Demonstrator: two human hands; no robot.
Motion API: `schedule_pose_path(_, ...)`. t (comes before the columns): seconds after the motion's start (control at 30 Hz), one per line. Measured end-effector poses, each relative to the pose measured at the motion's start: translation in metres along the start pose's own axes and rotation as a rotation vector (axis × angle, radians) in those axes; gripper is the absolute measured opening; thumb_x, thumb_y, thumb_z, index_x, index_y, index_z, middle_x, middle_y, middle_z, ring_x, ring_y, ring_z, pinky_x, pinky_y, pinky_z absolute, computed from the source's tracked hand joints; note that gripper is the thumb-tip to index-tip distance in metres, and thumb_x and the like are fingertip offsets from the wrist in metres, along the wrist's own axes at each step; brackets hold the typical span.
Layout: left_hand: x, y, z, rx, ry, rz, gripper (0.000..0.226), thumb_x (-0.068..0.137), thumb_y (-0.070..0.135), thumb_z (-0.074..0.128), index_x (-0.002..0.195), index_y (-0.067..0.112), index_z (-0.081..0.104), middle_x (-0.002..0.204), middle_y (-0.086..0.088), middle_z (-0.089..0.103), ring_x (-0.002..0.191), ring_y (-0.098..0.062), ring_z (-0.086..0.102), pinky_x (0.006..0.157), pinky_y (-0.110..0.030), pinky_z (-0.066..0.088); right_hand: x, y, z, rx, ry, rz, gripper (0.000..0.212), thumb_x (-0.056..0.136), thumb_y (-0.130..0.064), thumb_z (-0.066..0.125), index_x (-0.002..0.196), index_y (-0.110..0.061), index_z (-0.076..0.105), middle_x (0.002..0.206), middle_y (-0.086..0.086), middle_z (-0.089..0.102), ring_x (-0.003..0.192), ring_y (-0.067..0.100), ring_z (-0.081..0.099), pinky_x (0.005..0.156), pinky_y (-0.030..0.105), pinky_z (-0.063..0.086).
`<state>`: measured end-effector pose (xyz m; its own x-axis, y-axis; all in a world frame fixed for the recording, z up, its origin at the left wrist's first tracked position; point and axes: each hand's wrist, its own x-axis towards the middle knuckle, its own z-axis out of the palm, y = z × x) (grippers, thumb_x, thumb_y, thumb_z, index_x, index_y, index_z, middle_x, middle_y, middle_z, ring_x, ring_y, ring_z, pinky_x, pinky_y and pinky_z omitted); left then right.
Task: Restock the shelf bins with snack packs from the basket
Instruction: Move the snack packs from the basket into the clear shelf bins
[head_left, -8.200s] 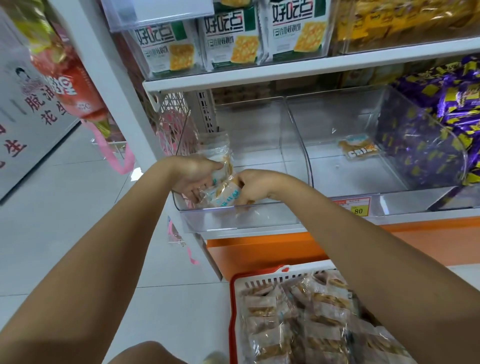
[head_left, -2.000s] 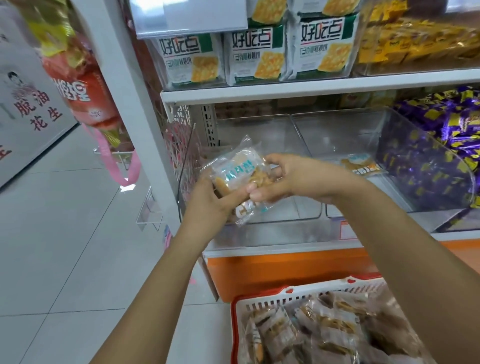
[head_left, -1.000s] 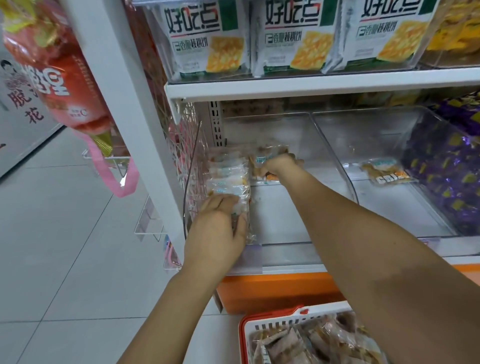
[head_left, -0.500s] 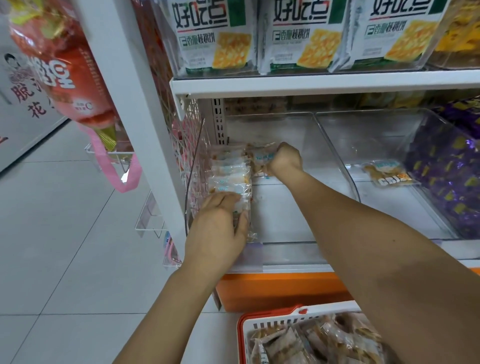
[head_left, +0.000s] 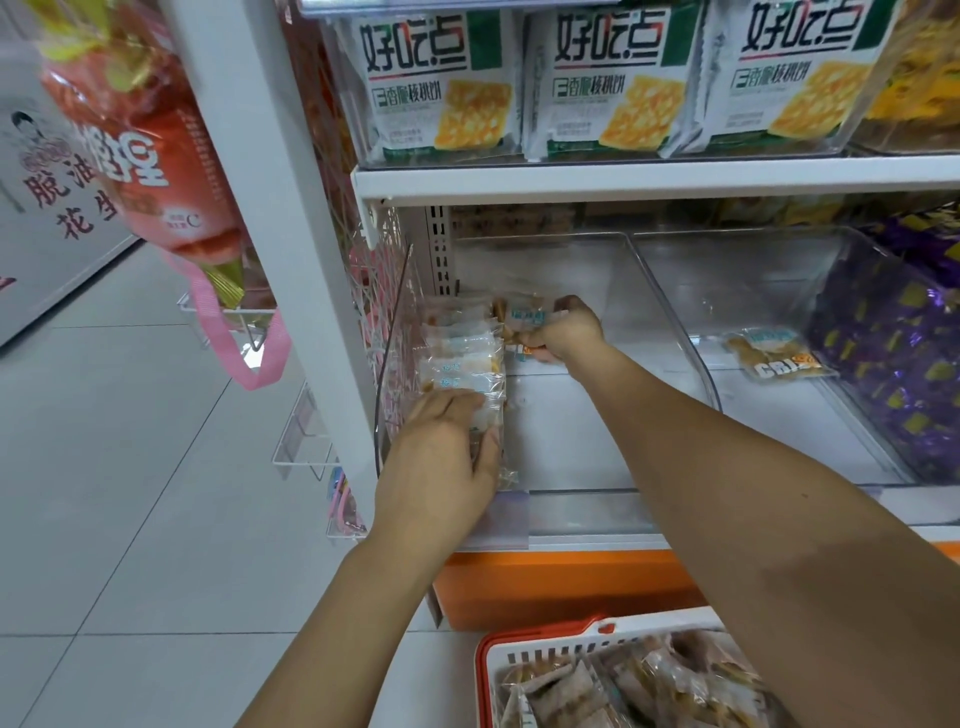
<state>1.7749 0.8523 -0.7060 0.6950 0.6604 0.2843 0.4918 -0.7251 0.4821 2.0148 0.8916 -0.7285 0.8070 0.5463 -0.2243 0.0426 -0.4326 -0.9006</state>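
Okay, left bin (head_left: 571, 441) is the landmark. The row of snack packs (head_left: 462, 358) stands on edge along its left wall, running front to back. The left hand (head_left: 441, 457) is at the bin's front end, fingers laid fairly flat over the front of the row and pressing, not wrapped round anything. I judge it is bracing the row so it does not tip forward. The right hand (head_left: 563, 332) is deep at the bin's back, fingers curled round 1 pack (head_left: 527, 317), gripping it just beside the row's rear end. It is probably starting a 2nd row or tucking the pack in behind; cannot tell which.

The bin floor right of the row shows bare through to the curved divider wall (head_left: 696, 353), so there is room for more rows. The front lip is low, so entry from the front is easy. The upper shelf (head_left: 649, 179) overhangs the bin and limits lift at the back. The basket (head_left: 524, 631) sits below and in front of the bin, loaded with packs, so the task looks early. The next bin to the right holds 1 lone pack (head_left: 779, 356).
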Motion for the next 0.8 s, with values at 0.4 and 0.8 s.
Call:
schedule_pose_path(0.4, 0.000, -0.001, 0.001, 0.005, 0.011, 0.009, 0.039, 0.091, 0.026, 0.049, 0.125, 0.009, 0.060, 0.128, -0.008, 0.058, 0.124, -0.026, 0.049, 0.102, -0.027, 0.035, -0.001, 0.002, -0.002, -0.145, -0.096, -0.071, 0.076, 0.067, -0.007, 0.084, 0.132, -0.009, 0.045, 0.116, 0.007, 0.061, 0.099, 0.025, 0.061, 0.085, 0.032, 0.052)
schedule_pose_path(0.8, 0.000, 0.001, 0.002, -0.019, 0.040, 0.016, 0.036, 0.090, 0.018, 0.057, 0.125, 0.008, 0.059, 0.128, -0.006, 0.057, 0.124, -0.024, 0.046, 0.097, -0.025, 0.036, 0.012, -0.007, 0.002, -0.321, 0.117, 0.102, 0.067, 0.089, -0.024, 0.067, 0.136, 0.001, 0.026, 0.142, 0.015, 0.032, 0.128, 0.026, 0.038, 0.091, 0.024, 0.041)
